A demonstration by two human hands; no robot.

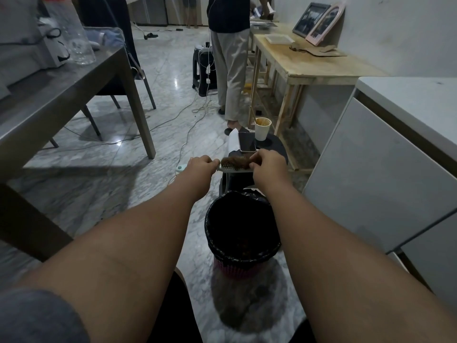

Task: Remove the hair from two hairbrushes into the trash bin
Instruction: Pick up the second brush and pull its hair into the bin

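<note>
A pale hairbrush [228, 168] lies level in the air, its bristles matted with brown hair [235, 161]. My left hand [200, 165] grips its handle, whose mint end sticks out on the left. My right hand [268, 164] pinches the hair at the brush's right end. Below and nearer to me stands the trash bin [217, 246], pink with a black liner, some brown bits inside. Only one brush is in view.
A black stool [277, 147] beyond the brush carries a phone [246, 141] and a paper cup [262, 128]. A person [231, 70] stands further back beside a wooden table [309, 68]. A grey table [74, 95] is on the left, white cabinets [383, 169] on the right, cables across the floor.
</note>
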